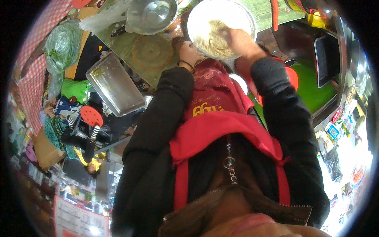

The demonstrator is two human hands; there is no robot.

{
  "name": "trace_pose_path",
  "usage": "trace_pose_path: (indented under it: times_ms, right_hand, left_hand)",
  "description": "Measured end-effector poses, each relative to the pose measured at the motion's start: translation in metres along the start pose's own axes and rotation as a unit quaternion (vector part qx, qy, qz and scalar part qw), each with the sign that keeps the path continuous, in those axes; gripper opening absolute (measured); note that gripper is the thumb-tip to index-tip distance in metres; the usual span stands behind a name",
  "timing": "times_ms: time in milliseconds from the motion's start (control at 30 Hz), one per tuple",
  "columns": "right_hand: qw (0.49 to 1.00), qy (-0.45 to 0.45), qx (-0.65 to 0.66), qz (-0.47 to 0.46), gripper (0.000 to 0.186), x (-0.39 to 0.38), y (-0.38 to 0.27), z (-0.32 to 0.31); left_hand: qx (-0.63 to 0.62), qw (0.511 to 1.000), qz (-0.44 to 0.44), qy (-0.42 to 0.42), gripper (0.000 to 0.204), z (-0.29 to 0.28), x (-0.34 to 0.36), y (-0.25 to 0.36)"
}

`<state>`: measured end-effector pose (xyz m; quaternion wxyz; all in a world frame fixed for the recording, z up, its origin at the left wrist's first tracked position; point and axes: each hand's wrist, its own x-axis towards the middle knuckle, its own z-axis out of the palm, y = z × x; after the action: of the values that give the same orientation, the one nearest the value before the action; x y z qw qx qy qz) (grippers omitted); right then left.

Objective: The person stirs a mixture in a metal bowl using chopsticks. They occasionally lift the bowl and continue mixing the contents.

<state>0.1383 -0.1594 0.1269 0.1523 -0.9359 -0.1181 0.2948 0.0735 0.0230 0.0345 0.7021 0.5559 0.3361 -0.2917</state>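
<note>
A large white bowl (248, 15) stands on the greenish work table and holds a lump of pale, sticky dough (215, 39). Over the bowl's right side reaches my right hand (240, 42), its blurred fingers down at the dough. At the near left of the bowl my left hand (190, 52) is closed against the rim, a dark band round its wrist. Left of it, a round, shallow translucent lid or dish (152, 51) lies on the table, with a metal bowl (153, 15) behind it.
A rectangular metal tray (116, 85) sits at the left, beside a clear plastic bag of greens (62, 45). Red round stools (91, 115) stand on the floor. At the right are a dark tray (327, 59) and a green surface (312, 85). Another person (94, 164) appears farther left.
</note>
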Motion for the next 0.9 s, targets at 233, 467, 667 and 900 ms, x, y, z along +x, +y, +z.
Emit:
trace_pose_path:
  times_ms: [233, 467, 667, 900]
  right_hand:
    - [0.990, 0.092, -0.030, 0.104, 0.027, -0.037, 0.085, -0.032]
    - [0.995, -0.017, 0.067, 0.078, 0.024, -0.058, -0.014, 0.018]
    - [0.982, 0.097, 0.130, 0.096, 0.025, -0.033, 0.019, -0.025]
    - [0.962, 0.091, 0.165, 0.198, 0.022, -0.106, 0.008, -0.022]
  left_hand:
    - [0.006, 1.000, 0.013, 0.017, 0.024, 0.004, -0.004, 0.002]
    - [0.018, 1.000, 0.009, 0.016, 0.025, 0.004, -0.004, 0.005]
    - [-0.004, 1.000, 0.008, 0.004, 0.024, 0.004, -0.007, 0.008]
    - [-0.005, 1.000, -0.001, 0.000, 0.022, 0.001, -0.001, 0.003]
